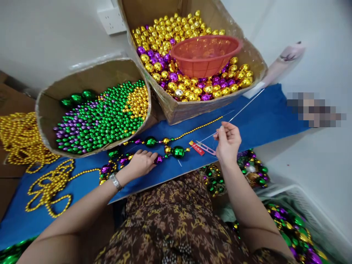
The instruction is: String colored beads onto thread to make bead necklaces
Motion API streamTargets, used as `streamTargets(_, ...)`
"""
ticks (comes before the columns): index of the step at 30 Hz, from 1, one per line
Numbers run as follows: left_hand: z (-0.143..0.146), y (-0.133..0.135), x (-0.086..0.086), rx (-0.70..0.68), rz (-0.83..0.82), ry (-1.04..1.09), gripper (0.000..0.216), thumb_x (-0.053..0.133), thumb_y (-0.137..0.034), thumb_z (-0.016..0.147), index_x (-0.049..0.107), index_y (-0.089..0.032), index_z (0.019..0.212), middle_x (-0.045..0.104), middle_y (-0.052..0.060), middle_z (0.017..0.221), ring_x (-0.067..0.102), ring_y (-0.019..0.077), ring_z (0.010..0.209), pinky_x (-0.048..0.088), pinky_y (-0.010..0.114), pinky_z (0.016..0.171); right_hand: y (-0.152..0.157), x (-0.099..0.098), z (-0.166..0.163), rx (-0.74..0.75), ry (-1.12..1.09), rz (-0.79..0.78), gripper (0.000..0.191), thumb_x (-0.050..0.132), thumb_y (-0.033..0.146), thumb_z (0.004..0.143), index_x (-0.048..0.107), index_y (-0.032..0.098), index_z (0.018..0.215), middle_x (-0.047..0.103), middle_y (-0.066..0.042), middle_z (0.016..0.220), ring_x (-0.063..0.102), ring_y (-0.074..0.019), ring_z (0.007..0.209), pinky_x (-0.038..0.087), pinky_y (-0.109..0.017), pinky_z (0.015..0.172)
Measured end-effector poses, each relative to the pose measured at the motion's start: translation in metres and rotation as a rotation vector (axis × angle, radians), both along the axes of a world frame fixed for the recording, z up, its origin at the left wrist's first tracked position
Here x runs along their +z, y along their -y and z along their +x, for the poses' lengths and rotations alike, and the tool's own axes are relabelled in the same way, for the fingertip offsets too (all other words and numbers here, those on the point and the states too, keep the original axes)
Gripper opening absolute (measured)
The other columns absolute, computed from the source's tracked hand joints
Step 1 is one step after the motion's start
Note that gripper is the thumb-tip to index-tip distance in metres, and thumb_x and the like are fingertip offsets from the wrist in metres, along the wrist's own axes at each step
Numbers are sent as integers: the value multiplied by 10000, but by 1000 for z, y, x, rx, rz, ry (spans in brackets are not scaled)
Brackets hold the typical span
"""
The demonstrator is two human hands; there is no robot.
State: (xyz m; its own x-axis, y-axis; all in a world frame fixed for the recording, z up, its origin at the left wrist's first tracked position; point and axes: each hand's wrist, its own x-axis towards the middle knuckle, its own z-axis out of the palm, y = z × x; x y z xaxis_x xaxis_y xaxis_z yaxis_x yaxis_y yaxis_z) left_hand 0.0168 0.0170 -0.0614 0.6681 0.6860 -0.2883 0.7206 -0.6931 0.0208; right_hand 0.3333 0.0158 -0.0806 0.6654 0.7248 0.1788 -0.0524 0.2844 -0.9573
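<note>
My left hand (140, 163), with a silver bracelet at its wrist, rests on the blue table with its fingers curled over a strand of shiny beads (158, 159). The strand carries large green, gold and purple beads, such as a green bead (178, 151) to the right of that hand. My right hand (227, 141) is raised above the table's front edge. Its thumb and fingertips pinch a thin white thread (246, 103) that runs towards the beads and up to the right. Pink thread snips (206, 148) and a red label (197, 147) lie beside it.
Two cardboard boxes hold loose beads: a smaller box (41, 121) and a larger box (178, 112) with a red plastic basket (206, 62). Gold bead chains (49, 187) lie at left. A white crate (310, 216) of beads stands lower right.
</note>
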Motion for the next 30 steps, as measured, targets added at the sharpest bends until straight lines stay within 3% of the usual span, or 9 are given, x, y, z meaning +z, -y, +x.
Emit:
streamTargets(4, 9, 3, 0, 8, 48, 111, 607, 517, -525, 894, 475, -125, 1348, 623, 179, 1144, 588, 324, 1037, 443, 455, 906, 2, 5, -10, 63, -33, 0, 254, 683, 393, 817, 590, 215, 973, 566, 57, 719, 533, -51, 528, 460, -188, 513)
streamTargets(7, 30, 7, -7, 62, 69, 224, 661, 472, -561, 905, 405, -138, 1408, 584, 180, 1225, 570, 316, 1103, 442, 439, 947, 12, 20, -21, 160, -46, 6, 226, 682, 374, 827, 597, 225, 975, 574, 52, 733, 538, -49, 526, 470, -186, 506)
streamTargets(10, 51, 5, -15, 94, 49, 241, 571, 508, -474, 913, 425, -184, 1398, 574, 159, 1241, 583, 304, 1101, 456, 432, 946, 28, 47, -36, 305, -5, 29, 197, 658, 368, 857, 604, 239, 996, 589, 45, 759, 549, -52, 521, 487, -190, 497)
streamTargets(13, 60, -1, -24, 63, -8, 287, 474, 527, -242, 894, 462, -208, 1363, 561, 130, 1285, 602, 274, 1081, 477, 415, 939, 36, 78, -52, 496, 75, 78, 178, 632, 351, 885, 613, 250, 1030, 605, 43, 780, 583, -58, 545, 511, -195, 513)
streamTargets(16, 56, -7, -32, 39, -118, 466, 581, 512, -105, 829, 406, -211, 1390, 552, 104, 1325, 586, 246, 1143, 485, 387, 960, 28, 96, -61, 555, 162, 125, 170, 622, 344, 891, 616, 253, 1035, 612, 44, 800, 616, -63, 587, 531, -196, 547)
streamTargets(19, 45, -9, -35, 87, -201, 605, 611, 529, -116, 814, 369, -194, 1398, 570, 104, 1311, 560, 239, 1190, 470, 390, 991, 9, 92, -56, 423, 158, 149, 184, 614, 371, 890, 603, 255, 1033, 597, 47, 808, 598, -53, 579, 527, -186, 549)
streamTargets(26, 33, -9, -24, 81, -320, 492, 377, 496, -101, 769, 570, -133, 1138, 662, 95, 993, 594, 232, 937, 484, 358, 858, -14, 59, -34, 235, 87, 87, 200, 613, 382, 881, 572, 248, 1023, 556, 40, 780, 590, -59, 583, 509, -176, 526)
streamTargets(30, 34, -15, -11, 47, -604, 560, 339, 462, -79, 705, 628, -138, 995, 666, 69, 954, 599, 199, 865, 482, 334, 823, -21, 55, -31, 190, 116, 88, 222, 624, 399, 869, 569, 247, 1021, 556, 42, 784, 600, -64, 598, 522, -189, 549)
